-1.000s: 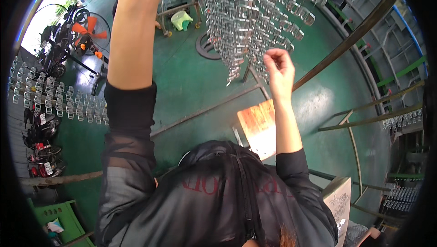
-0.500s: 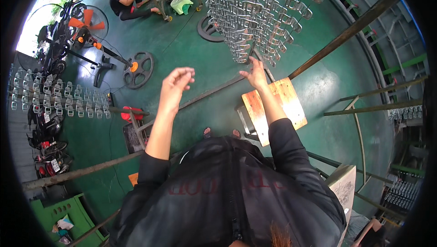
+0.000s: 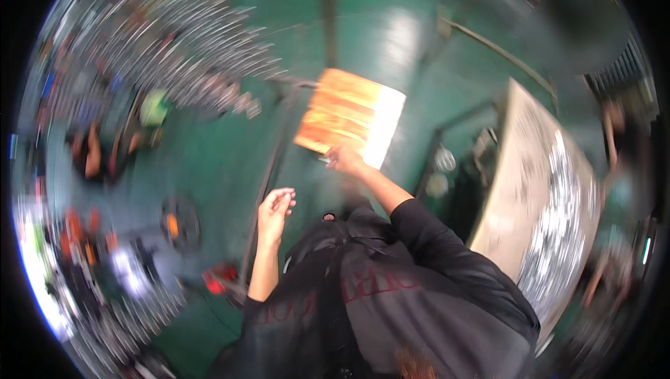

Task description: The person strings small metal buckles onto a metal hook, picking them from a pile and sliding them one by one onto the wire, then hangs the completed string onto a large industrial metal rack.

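My left hand is raised in front of my body with the fingers curled to the thumb. Whatever it may pinch is too small to make out. My right hand is closed near the front edge of a wooden-topped stool. A small shiny metal piece sticks out at its fingertips, its shape blurred. On the far left, rows of shiny metal pieces hang on a rack, smeared by motion.
To the right stands a pale table bearing a pile of shiny metal pieces. A long metal bar runs beside my left hand. A red object lies at lower left. People sit at far left and right.
My view has swung to the right, bringing the table and its metal pile into view. My right hand has left the hanging rack and closed beside the stool. My left hand stays curled.
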The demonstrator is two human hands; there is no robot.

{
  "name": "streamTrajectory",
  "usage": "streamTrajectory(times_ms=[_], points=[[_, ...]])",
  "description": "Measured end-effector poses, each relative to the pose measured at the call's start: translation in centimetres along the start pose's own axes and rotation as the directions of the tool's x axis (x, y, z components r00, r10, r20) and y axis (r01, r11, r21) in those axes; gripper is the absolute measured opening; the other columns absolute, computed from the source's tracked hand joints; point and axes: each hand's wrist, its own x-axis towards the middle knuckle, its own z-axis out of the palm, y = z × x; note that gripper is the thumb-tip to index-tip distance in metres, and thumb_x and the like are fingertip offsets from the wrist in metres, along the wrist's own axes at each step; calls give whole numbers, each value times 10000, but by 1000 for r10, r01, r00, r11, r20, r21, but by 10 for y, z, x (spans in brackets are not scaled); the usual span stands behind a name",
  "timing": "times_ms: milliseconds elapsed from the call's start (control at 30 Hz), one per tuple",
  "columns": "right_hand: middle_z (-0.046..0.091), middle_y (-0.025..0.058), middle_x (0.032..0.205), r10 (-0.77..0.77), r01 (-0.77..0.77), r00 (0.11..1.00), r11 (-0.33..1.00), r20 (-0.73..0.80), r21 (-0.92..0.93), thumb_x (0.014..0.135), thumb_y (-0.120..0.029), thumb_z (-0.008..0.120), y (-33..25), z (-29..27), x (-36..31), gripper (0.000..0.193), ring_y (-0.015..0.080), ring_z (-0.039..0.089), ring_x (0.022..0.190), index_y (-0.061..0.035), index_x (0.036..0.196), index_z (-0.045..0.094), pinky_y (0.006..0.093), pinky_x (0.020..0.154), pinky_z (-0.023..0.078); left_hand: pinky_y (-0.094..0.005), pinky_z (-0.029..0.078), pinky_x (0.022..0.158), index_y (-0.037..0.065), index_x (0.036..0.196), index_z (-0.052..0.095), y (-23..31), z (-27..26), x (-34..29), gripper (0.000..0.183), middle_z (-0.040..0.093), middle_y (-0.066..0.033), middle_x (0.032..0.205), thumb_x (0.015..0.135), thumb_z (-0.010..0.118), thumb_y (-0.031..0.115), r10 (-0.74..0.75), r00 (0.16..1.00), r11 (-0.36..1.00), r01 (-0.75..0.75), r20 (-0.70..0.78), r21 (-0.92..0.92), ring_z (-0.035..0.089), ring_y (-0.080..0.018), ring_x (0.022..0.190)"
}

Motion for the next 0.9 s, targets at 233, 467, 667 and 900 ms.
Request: streamTrajectory(times_ms=[233, 467, 667, 900], points=[[695, 99, 914, 658, -521, 688, 741, -306, 424, 785, -236, 690, 58, 25, -206, 333, 242, 653, 914, -69, 1068, 638, 343, 814, 498, -222, 426, 669, 67, 997, 652, 2, 45, 46, 142, 646, -1, 912, 913, 564, 140, -72, 805, 885, -221, 589, 410, 572, -79, 782], [687, 123, 911, 742, -253, 273, 670, -613, 698, 776, -180, 681, 74, 28, -374, 251, 219, 664, 866, -69, 1000, 669, 335, 792, 511, -224, 423, 695, 98, 1021, 646, -1, 150, 43, 157, 636, 26, 941, 921, 565, 188, -111, 620, 853, -343, 777, 395, 578, -72, 812], [682, 111, 824, 751, -225, -351, 512, -559, 829, 825, -139, 630, 122, 33, -507, 181, 182, 650, 756, -38, 971, 667, 306, 708, 501, -249, 460, 731, 37, 1007, 646, -26, 292, -31, 168, 658, -15, 910, 903, 562, 138, -201, 306, 798, -500, 930, 337, 595, -107, 804], [633, 77, 916, 664, -442, -393, 470, -637, 764, 793, -140, 655, 156, 17, -584, 133, 249, 616, 866, -79, 910, 658, 334, 764, 482, -260, 474, 749, 22, 1014, 642, -23, 414, -118, 169, 660, -46, 887, 897, 562, 114, -257, -40, 605, -786, 966, 128, 590, -103, 813]])
